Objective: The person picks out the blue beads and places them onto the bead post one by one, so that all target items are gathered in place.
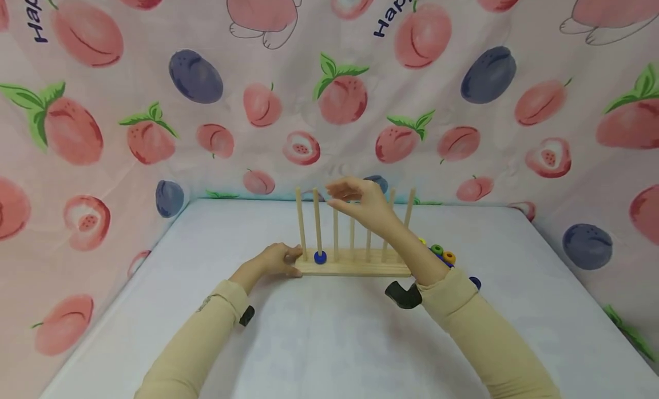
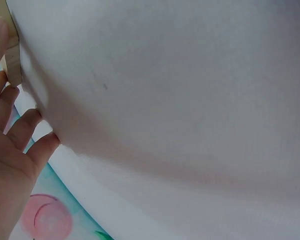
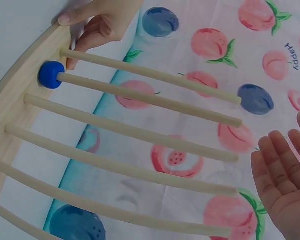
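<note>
A light wooden peg rack (image 1: 355,268) stands on the white table, with a row of several upright pegs. One blue bead (image 1: 320,257) sits at the bottom of the second peg from the left; in the right wrist view the same blue bead (image 3: 51,75) rests against the base. My left hand (image 1: 270,260) holds the rack's left end, thumb at the front edge and fingers round the end. My right hand (image 1: 362,201) is raised around the height of the peg tops, fingers extended, thumb apart, nothing in it. Its palm (image 3: 285,185) shows beyond the peg tips.
To the right of the rack, partly behind the right forearm, lie loose beads: a green bead (image 1: 437,249), an orange bead (image 1: 449,257), a bit of yellow and some blue. Another blue bead (image 1: 475,283) lies nearer, beside the right sleeve. Fruit-printed cloth (image 1: 309,101) hangs behind the table.
</note>
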